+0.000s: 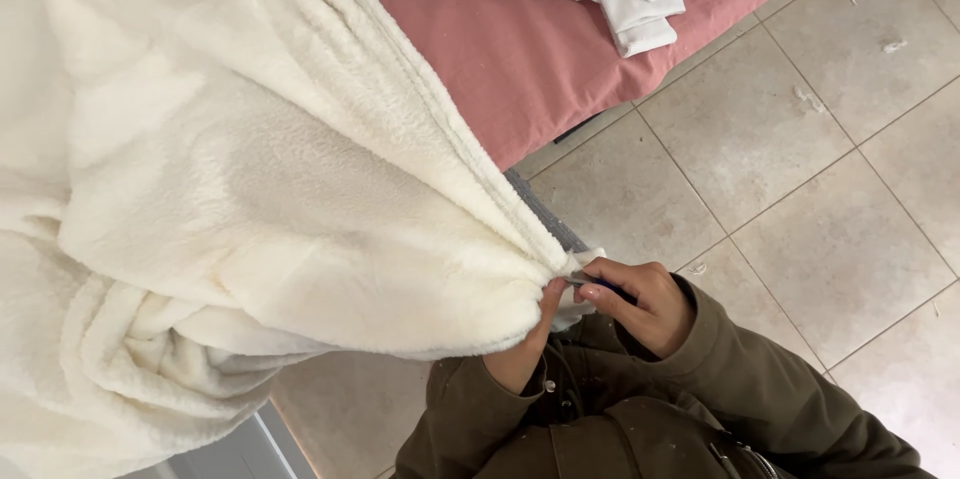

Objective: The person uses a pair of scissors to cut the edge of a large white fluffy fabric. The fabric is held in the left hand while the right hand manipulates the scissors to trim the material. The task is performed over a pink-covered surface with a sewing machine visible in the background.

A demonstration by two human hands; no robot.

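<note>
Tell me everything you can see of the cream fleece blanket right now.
The cream blanket is thick, plush fleece, bunched in deep folds and filling the left of the view. It drapes over the pink-covered surface and hangs toward the tiled floor. Its edges gather to a point at lower centre, pinched there by the left hand and the right hand, close together.
</note>
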